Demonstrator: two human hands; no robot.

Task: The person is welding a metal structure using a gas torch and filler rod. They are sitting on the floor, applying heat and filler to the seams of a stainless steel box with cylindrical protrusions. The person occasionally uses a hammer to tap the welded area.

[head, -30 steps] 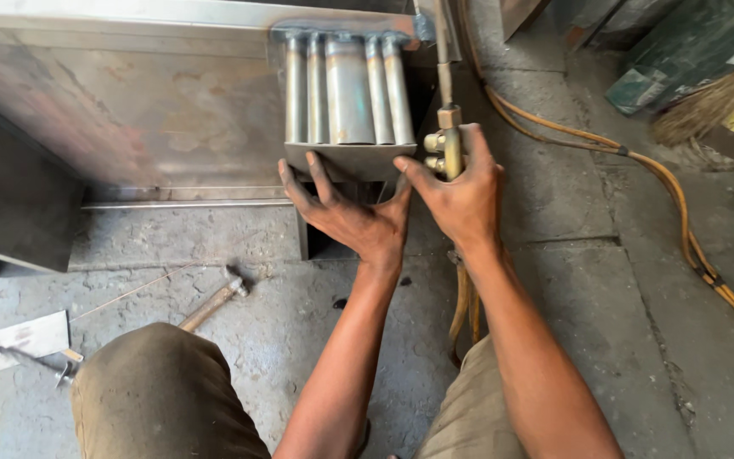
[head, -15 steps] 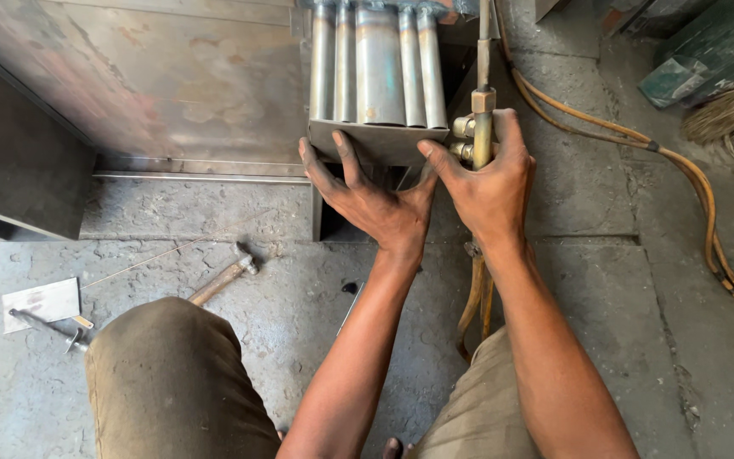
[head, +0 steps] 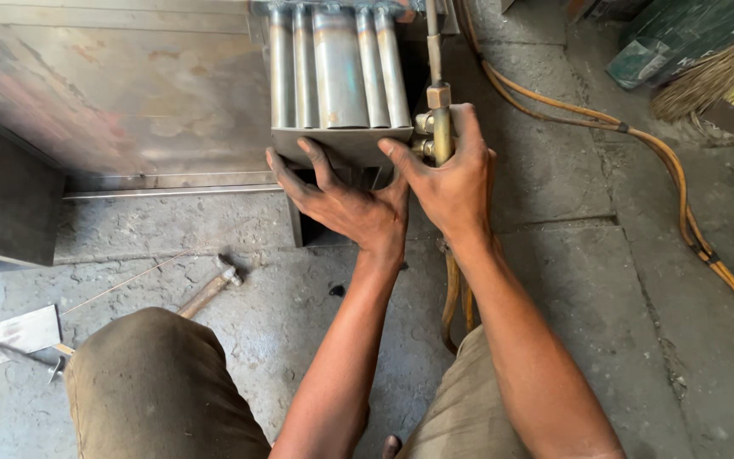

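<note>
Landmark: tube assembly (head: 339,72), a row of upright steel tubes joined to a flat lower plate, standing against the large sheet-metal panel (head: 112,93).
Left hand (head: 341,200): pressed flat against the lower plate of the tube assembly, fingers (head: 314,161) spread apart and pointing up; nothing is gripped. The spread palm appears to brace the assembly against the panel so that it does not shift.
Right hand (head: 452,174): just right of the tube assembly, fingers wrapped closed around the brass body of the gas torch (head: 439,119). The thumb lies toward the plate edge, probably to steady the torch close to the joint.
Gas torch: held upright, touching the right edge of the tube assembly; its thin pipe runs up past the tubes. No flame is visible; the tip is out of frame.
Hoses (head: 681,212): orange, trailing across the concrete floor (head: 554,280) well to the right of the tube assembly, kept away from the work area.
Hammer (head: 210,291): lying on the floor below and left of the tube assembly, near the person's knee (head: 150,374), within reach.
Small metal plate (head: 10,331): on the floor, far left of the tube assembly, with a thin rod across it.
Broom (head: 711,76): well right of the tube assembly, beside a green box (head: 681,34).
</note>
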